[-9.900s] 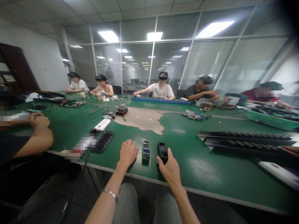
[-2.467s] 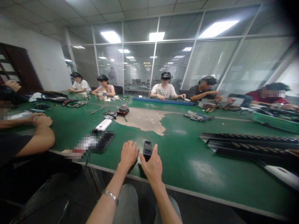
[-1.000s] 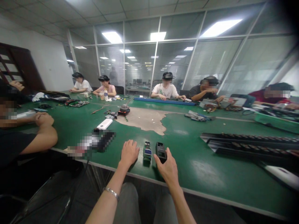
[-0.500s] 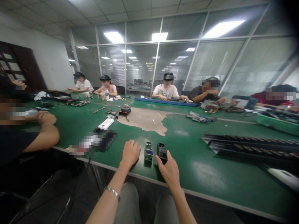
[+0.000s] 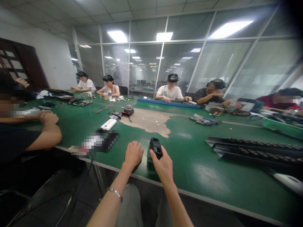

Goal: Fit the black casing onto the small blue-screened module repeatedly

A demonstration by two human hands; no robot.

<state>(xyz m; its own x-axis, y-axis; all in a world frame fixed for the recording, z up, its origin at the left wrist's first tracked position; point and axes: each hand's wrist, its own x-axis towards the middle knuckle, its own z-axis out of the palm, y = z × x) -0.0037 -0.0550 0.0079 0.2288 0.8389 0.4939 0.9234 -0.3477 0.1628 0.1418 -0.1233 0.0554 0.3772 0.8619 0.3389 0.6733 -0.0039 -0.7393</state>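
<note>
Right hand (image 5: 162, 165) grips a small black rectangular plastic device (image 5: 155, 148) by its lower end, above the green laminate worktop (image 5: 189, 167). Left hand (image 5: 133, 154) lies open and empty, near. The device appears light and stiff; its long sides suit holding.

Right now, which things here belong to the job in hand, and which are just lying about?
Job: right hand gripping a black handheld device; left hand resting beside a green circuit module.
Lying about: white power bank; blue strip.
</note>
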